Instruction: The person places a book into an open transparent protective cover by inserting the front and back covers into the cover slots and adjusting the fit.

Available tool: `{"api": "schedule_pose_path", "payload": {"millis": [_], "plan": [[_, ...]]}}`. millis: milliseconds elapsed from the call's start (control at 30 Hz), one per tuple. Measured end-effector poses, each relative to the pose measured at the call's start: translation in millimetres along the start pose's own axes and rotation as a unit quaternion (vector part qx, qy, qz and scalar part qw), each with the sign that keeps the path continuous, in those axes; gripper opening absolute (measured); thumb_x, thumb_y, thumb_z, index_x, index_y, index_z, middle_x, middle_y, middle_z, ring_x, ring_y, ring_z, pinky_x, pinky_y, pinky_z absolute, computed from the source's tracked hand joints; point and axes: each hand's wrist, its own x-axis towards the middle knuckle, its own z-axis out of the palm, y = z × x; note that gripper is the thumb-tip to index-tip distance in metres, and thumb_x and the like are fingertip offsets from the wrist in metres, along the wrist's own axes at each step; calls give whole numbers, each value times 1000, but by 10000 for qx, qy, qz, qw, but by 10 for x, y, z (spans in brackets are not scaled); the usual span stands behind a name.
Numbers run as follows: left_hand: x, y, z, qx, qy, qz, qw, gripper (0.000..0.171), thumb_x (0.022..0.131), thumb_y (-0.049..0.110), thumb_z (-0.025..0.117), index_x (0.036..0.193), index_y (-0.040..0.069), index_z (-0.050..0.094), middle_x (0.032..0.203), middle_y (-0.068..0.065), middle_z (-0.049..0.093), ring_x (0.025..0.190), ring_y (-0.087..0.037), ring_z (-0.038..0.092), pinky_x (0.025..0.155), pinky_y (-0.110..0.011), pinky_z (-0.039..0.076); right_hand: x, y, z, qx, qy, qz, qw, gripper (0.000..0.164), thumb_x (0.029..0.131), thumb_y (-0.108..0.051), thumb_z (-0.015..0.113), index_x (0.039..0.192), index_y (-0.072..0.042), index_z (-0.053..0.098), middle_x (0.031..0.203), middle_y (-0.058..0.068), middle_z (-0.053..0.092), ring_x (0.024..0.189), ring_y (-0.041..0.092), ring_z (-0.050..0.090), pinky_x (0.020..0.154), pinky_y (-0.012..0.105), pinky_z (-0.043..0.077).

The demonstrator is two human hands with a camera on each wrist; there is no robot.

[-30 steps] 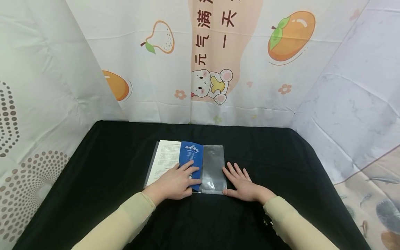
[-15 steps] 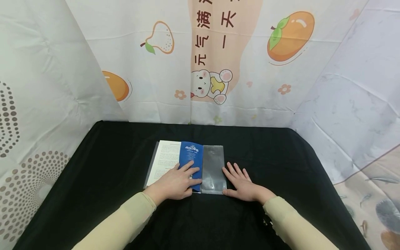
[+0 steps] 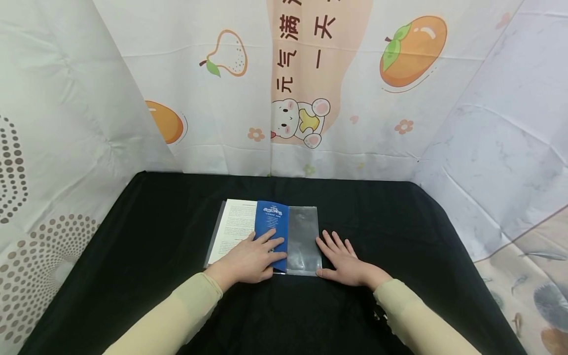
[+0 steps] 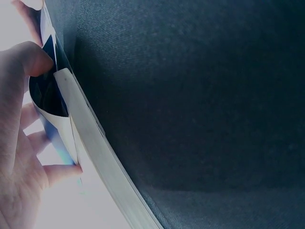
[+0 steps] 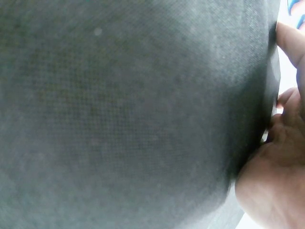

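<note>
In the head view a book (image 3: 232, 229) lies open, its printed white page at the left. Beside that page is a blue flap (image 3: 272, 214), and a clear plastic cover (image 3: 303, 236) spreads out flat to its right. My left hand (image 3: 246, 259) rests across the page and flap with spread fingers, the tips near the flap's right edge. The left wrist view shows the flap (image 4: 66, 136) bowed up beside the thick page block (image 4: 97, 143), the thumb at its near end. Palm down, my right hand (image 3: 343, 266) touches the plastic cover's right edge with thumb and fingertips.
Black cloth (image 3: 377, 212) covers the table around the book. A white printed curtain (image 3: 355, 158) hangs behind the far table edge, with more pale cloth at the left and right sides.
The left fingertips slide very slightly right on the blue flap, and its lower edge shifts a little the same way. The right hand stays put.
</note>
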Motion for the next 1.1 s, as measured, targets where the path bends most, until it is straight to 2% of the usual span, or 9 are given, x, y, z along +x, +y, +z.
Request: {"api": "schedule_pose_path", "payload": {"millis": [267,500,733,867,1100], "plan": [[18,21,-19,58,-71,-63,9999,45,95,39,54,139,34,49,154,-1,33,143,-30,16,103,-65,32,7,31,25,61,2,63,10000,85,94,-59,50,155,-17,8,161,11,-6,143,33,-13,111,63,-4],[28,29,-19,143,-52,-58,9999,45,95,40,54,139,35,49,154,0,34,143,-31,18,103,-65,32,27,63,46,-33,-70,235,9997,86,92,-65,46,155,-23,4,160,3,-12,143,26,-17,113,59,-7],[22,41,-18,252,-33,-50,9997,45,95,42,53,140,35,48,154,-1,34,143,-31,18,102,-65,33,28,57,49,-10,-82,233,9997,86,92,-67,45,155,-24,4,160,1,-12,143,25,-17,113,59,-7],[19,46,-15,309,-24,-44,9995,46,96,43,53,140,35,48,154,-1,33,142,-31,18,102,-65,33,28,56,51,-42,-73,232,9997,86,92,-66,46,155,-24,5,160,2,-11,143,26,-17,113,59,-7],[18,37,-5,362,5,1,9993,46,96,45,52,141,35,47,154,-2,33,142,-32,18,102,-65,34,14,34,28,24,24,9,10000,84,94,-57,50,155,-14,11,160,14,-4,143,36,-11,110,65,-2]]}}
